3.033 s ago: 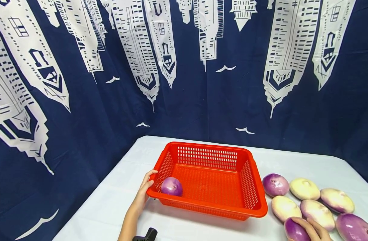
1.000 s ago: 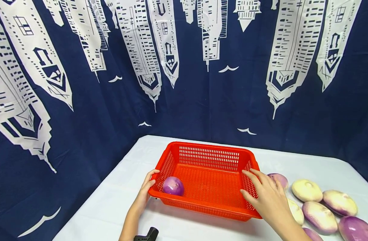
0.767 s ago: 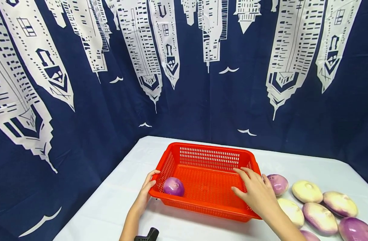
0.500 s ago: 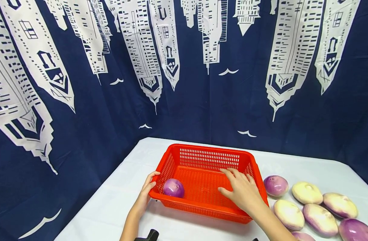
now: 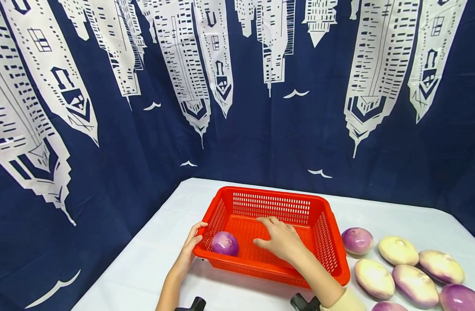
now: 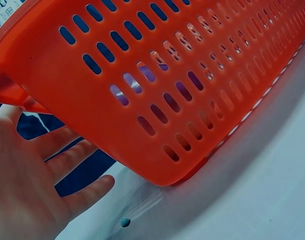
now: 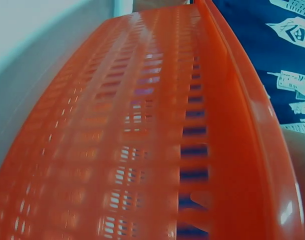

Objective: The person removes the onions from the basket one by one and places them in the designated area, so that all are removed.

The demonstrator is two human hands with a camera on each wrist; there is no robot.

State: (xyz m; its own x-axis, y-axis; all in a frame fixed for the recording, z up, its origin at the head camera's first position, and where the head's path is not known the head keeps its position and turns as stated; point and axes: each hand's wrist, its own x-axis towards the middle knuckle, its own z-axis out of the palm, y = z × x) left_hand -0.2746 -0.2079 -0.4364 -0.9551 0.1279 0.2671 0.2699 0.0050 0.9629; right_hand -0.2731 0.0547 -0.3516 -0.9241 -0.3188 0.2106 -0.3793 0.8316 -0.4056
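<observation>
My left hand [image 5: 186, 250] grips the left rim of a red plastic basket [image 5: 257, 267], fingertips over the edge. In the left wrist view, the palm of the left hand [image 6: 32, 175] faces the basket's slotted wall [image 6: 107, 115], some fingers stretched out beside it. Inside, at the near left corner, lies a glossy purple oval fruit or vegetable [image 5: 225, 244]. My right hand [image 5: 280, 239] is over the middle of the basket, fingers spread and bent, holding nothing. The right wrist view is filled mostly by the basket's slotted wall [image 7: 117, 115].
Several similar purple and cream ovals [image 5: 373, 278] lie on the white table [image 5: 144, 268], right of the basket. A navy curtain [image 5: 253, 142] with white building prints hangs behind. Black wrist gear [image 5: 305, 302] shows at the lower edge.
The right hand let go of a purple oval at the lower right, then moved left over the basket's right rim to its middle. The left hand kept hold of the rim.
</observation>
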